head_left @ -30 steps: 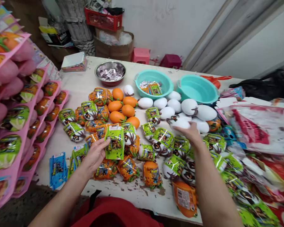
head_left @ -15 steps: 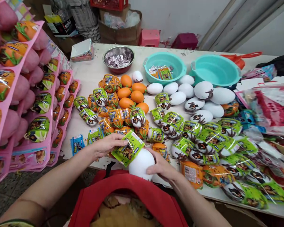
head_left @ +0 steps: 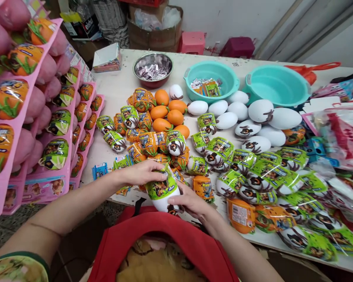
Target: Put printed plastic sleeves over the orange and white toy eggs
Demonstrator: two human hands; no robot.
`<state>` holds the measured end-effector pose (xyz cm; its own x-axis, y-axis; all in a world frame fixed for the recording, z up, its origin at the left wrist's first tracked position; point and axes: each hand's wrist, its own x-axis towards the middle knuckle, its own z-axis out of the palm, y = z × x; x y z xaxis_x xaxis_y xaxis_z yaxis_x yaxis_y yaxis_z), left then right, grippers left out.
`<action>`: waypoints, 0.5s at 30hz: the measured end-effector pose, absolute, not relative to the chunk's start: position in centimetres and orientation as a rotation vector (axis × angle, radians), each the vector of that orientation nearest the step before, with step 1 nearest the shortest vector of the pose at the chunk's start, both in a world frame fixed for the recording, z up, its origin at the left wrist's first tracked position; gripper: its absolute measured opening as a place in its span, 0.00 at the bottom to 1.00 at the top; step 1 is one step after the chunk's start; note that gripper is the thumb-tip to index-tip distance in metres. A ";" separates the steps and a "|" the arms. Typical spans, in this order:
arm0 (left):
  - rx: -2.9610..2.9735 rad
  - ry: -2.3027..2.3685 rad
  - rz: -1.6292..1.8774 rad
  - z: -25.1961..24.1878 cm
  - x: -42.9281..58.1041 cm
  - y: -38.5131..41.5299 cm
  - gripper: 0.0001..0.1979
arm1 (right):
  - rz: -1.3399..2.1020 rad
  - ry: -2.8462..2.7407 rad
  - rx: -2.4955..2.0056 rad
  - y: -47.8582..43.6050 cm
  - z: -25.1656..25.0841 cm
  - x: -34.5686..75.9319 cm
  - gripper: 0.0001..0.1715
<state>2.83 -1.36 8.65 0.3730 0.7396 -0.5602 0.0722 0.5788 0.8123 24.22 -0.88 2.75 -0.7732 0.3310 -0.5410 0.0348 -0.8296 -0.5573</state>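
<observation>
Close to my body, at the table's front edge, a white egg (head_left: 164,203) is held between my hands. A green printed wrapper (head_left: 162,184) covers its upper part. My left hand (head_left: 145,172) presses the wrapper's top edge against the egg, fingers together. My right hand (head_left: 191,199) grips the egg from the right, its thumb on the white shell. Brown and dark markings show at the egg's lower end. Just beyond my hands lie orange wrapped eggs (head_left: 148,144) and a green-wrapped white egg (head_left: 175,143).
Bare white eggs (head_left: 260,111) and bare orange eggs (head_left: 161,125) lie mid-table. Green-wrapped eggs (head_left: 261,176) crowd the right. Behind stand a metal bowl (head_left: 153,80) and teal basins (head_left: 213,70) (head_left: 278,84). Pink trays (head_left: 32,102) of eggs rise at the left.
The green wrapper has gone from lying flat beside the egg to covering its upper part. The egg has turned and shifted slightly left, showing dark markings. The view has shifted a little.
</observation>
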 end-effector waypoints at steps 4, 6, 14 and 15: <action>0.801 1.443 0.900 7.2 2.6 -3.8 0.24 | 2.524 -0.670 -1.003 -2.8 2.4 24.2 0.42; 0.652 1.291 0.822 6.0 2.9 -5.1 0.27 | 2.485 -0.682 -0.999 -3.8 2.1 24.5 0.43; 0.661 0.978 0.627 5.0 4.6 -5.9 0.30 | 2.355 -1.059 -1.066 -3.2 2.1 25.9 0.41; 0.665 0.997 0.611 5.0 4.7 -6.0 0.31 | 2.342 -1.118 -1.097 -3.2 2.1 26.0 0.40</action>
